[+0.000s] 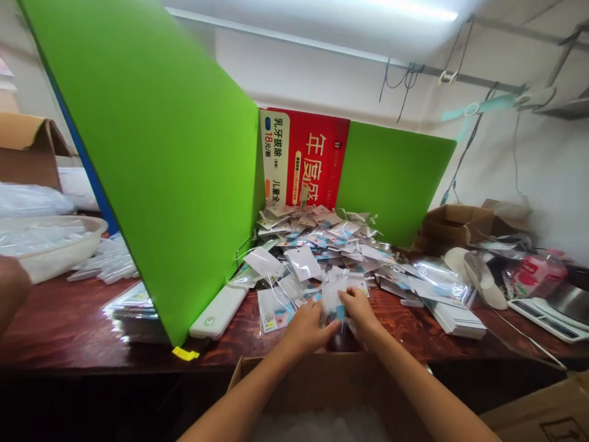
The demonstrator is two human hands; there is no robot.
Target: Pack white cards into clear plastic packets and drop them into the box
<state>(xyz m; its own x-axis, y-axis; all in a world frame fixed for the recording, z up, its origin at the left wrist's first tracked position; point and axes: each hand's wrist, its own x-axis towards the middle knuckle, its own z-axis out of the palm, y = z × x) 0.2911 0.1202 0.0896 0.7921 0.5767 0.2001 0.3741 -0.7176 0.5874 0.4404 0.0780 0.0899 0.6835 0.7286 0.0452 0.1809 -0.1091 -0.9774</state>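
Note:
Between my two hands, above the table's front edge, is a clear plastic packet (334, 293) with a white and light-blue card. My left hand (309, 326) is closed on its lower left side, thumb across the front. Bent fingers of my right hand (359, 307) grip its right side. Behind it rises a heap of similar bagged cards (306, 264), lying at many angles. One bagged card (275, 310) lies flat just left of my left hand. Below my forearms an open cardboard box (317, 383) holds whitish, blurred contents.
Green boards (151, 141) wall the heap at left and back. A white power bank (218, 312) lies by the left board. At right are a stack of cards (455, 316) and a scale (547, 319). Another person's blurred hand (11, 291) is near a white basin (59, 255).

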